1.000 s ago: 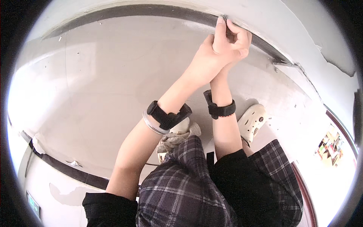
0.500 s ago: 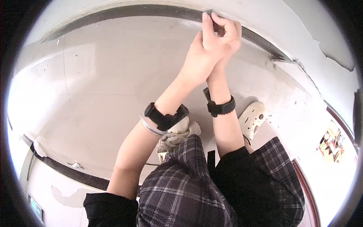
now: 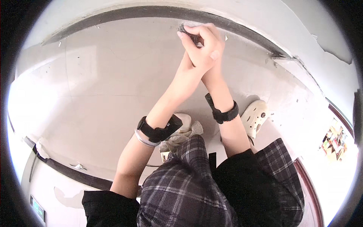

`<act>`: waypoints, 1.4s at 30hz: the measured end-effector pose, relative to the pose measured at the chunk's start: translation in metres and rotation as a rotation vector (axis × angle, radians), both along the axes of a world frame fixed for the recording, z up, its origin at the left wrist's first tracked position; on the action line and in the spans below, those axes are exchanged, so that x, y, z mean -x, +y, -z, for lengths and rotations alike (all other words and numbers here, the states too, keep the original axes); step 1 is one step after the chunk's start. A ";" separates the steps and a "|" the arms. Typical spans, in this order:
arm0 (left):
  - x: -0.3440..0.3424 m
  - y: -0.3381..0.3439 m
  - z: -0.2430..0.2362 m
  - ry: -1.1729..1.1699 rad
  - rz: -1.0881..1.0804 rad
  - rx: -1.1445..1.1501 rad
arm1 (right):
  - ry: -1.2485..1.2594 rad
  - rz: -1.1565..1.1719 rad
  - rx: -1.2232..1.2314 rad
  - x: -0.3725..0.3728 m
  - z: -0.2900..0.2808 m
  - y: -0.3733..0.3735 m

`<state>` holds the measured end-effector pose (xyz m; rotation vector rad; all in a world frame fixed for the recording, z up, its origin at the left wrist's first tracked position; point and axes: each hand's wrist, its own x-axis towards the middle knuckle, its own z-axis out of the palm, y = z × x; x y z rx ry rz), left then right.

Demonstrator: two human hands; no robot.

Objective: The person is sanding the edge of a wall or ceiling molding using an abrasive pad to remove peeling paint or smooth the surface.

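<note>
Overlapping the right with left hand (image 3: 198,64); cannot tell how far closed, fingers mostly hidden. Pinching dark pad (image 3: 192,38) between thumb and forefinger of right hand (image 3: 217,41), above floor (image 3: 113,94), near skirting (image 3: 151,11). Farther around, notice white scrap (image 3: 78,166), cloth (image 3: 181,139) bunched against left shoe (image 3: 185,119), right shoe (image 3: 256,115). Open across floor at left; bounded ahead and at right by skirting and wall (image 3: 272,22).

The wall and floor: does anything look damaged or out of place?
Yes: upper right, the wall has a ragged-edged grey patch, perhaps peeled; lower left, a pale scrap lies by the baseboard like litter.
</note>
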<state>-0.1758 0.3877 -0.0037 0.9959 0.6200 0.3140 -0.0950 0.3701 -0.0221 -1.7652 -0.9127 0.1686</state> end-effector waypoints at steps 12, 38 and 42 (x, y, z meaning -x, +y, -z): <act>0.099 0.032 -0.002 0.403 0.469 -0.361 | -0.289 -0.335 0.095 -0.045 -0.075 -0.025; 0.144 -0.005 -0.070 0.693 0.442 -0.620 | -0.170 -0.192 0.094 -0.074 -0.078 -0.119; 0.188 0.014 -0.105 0.973 0.196 -0.666 | -0.069 -0.186 -0.040 -0.063 -0.057 -0.091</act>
